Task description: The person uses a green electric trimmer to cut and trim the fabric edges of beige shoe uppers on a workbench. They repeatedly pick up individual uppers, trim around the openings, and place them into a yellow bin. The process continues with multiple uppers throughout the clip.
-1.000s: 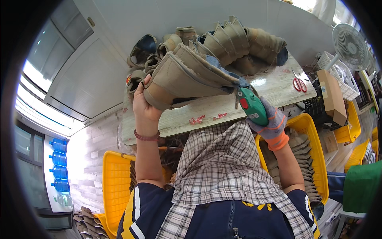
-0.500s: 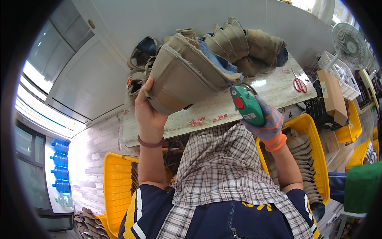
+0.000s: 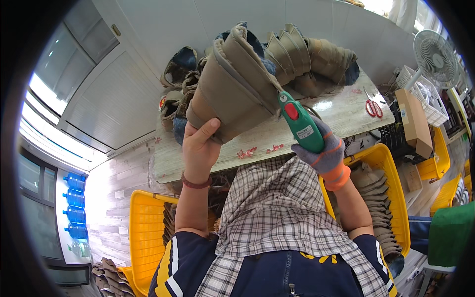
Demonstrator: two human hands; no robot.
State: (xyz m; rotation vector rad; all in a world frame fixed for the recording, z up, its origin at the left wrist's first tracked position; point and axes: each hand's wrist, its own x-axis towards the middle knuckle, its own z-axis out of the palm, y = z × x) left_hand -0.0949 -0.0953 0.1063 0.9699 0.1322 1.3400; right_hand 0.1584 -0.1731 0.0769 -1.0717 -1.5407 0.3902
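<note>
My left hand (image 3: 202, 148) is closed on the lower edge of a tan boot upper (image 3: 232, 94), its thumb lying across the outer face. The upper is tilted above the table, with pale fleece along its rim and blue lining showing behind. In a grey and orange glove, my right hand (image 3: 327, 154) grips a green handheld power tool (image 3: 303, 126) with a red button. The tool's narrow tip meets the right edge of the upper; how its tip is shaped I cannot make out. Behind stand several nested boot uppers (image 3: 292, 55), and darker ones (image 3: 179, 67) lie to the left.
Red-handled scissors (image 3: 374, 108) lie at the right of the pale table (image 3: 217, 166), with red scraps near its front edge. Yellow crates (image 3: 143, 232) holding stacked pieces flank me. A cardboard box (image 3: 414, 121) and a white fan (image 3: 435, 57) stand at the right.
The boot upper has turned to a steeper tilt in my left hand, whose thumb now shows on the face. My right hand has brought the tool left and up against the upper's edge.
</note>
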